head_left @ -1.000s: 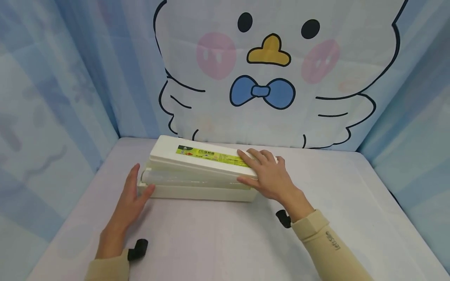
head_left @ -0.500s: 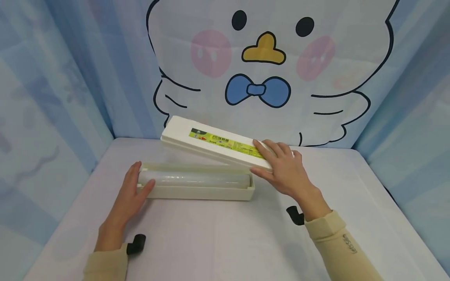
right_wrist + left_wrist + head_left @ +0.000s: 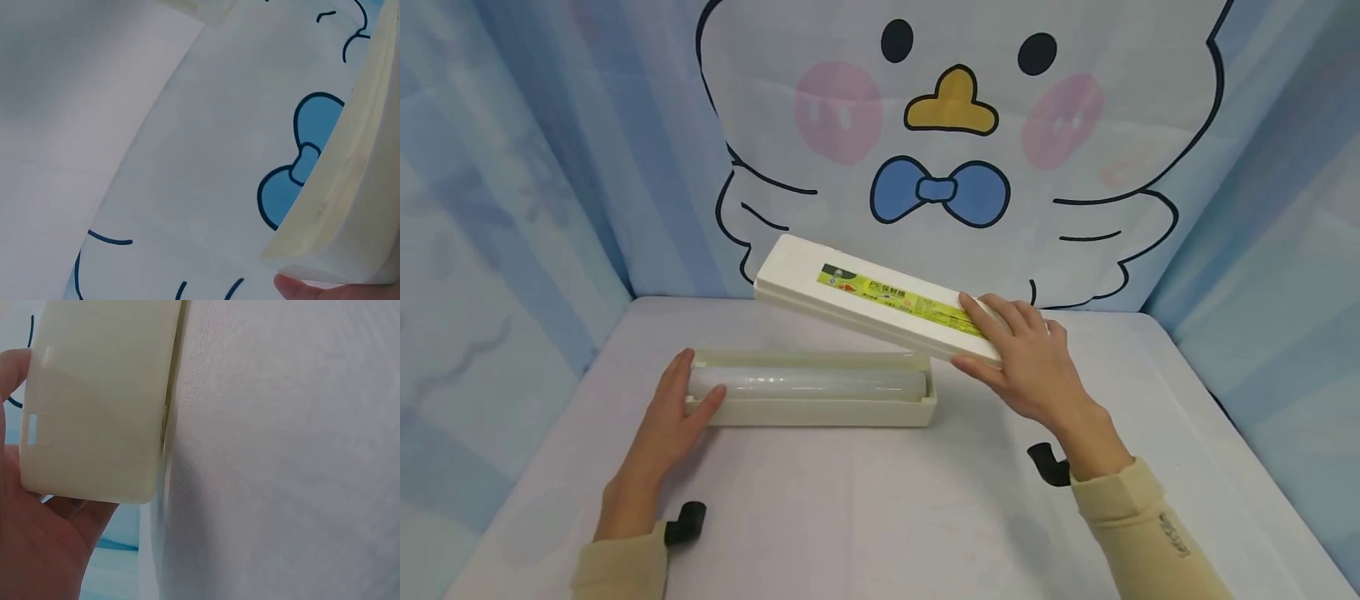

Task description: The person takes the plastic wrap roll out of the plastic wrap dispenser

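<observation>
A long cream-white box base [image 3: 820, 413] lies on the table with a roll of cling film [image 3: 820, 383] inside it. My left hand [image 3: 664, 421] grips the base's left end, thumb on the front wall and fingers around the end; the left wrist view shows the base's smooth outer wall [image 3: 100, 412] up close. Raised behind and to the right is the box's white lid [image 3: 805, 267], bearing a yellow-green label [image 3: 902, 300]. My right hand [image 3: 1033, 362] grips the lid's right end from above, and its left end tilts up. In the right wrist view the lid's hollow underside [image 3: 331, 200] shows.
A white-covered table [image 3: 865, 508] carries the box. Behind it hangs a curtain [image 3: 842, 242] printed with a cartoon bird, and blue patterned curtains [image 3: 490, 250] stand at the sides. A small black wrist camera [image 3: 687, 523] sits at my left cuff.
My right hand has lifted the lid off the base, up and to the right, uncovering the cling film roll. My left hand has stayed on the base's left end.
</observation>
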`<state>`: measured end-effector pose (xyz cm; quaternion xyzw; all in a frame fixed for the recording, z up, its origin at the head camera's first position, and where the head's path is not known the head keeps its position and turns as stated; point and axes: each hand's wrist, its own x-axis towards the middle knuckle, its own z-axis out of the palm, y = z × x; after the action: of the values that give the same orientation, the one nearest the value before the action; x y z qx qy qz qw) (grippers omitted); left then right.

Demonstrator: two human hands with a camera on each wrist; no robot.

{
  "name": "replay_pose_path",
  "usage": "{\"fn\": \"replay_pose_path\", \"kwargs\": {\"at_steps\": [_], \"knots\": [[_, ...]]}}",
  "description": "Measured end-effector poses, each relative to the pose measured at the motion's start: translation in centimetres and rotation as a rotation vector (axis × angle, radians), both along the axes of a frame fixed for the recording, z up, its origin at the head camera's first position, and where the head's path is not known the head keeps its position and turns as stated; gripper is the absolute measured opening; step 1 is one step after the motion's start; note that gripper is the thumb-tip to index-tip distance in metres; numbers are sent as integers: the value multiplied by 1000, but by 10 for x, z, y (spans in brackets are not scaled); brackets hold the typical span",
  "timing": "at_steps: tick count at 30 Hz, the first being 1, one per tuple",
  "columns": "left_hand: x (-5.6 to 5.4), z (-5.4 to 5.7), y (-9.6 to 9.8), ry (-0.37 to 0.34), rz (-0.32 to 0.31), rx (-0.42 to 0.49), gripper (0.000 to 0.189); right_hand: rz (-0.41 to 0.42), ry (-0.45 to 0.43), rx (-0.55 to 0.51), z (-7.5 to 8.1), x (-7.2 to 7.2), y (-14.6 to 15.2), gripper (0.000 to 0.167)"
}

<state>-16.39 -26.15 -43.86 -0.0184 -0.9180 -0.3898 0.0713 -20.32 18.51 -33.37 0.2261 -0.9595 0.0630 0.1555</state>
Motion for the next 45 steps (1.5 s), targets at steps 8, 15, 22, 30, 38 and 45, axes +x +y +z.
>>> {"fn": "replay_pose_path", "kwargs": {"at_steps": [8,15,22,30,38,45], "knots": [[1,-1,0,13,8,-55,83,-32,38,-27,4,10,20,77],[1,-3,2,35,2,-66,82,-69,62,-44,7,20,42,77],[1,-3,3,47,-8,-71,80,-122,44,-43,8,29,68,78],[0,-6,1,41,-8,-62,80,-179,3,-22,7,36,89,79],[-1,-6,3,48,-12,-56,81,-208,18,-11,1,41,109,78],[-2,-5,4,25,-12,-63,81,-228,20,-4,-6,44,121,78]]}}
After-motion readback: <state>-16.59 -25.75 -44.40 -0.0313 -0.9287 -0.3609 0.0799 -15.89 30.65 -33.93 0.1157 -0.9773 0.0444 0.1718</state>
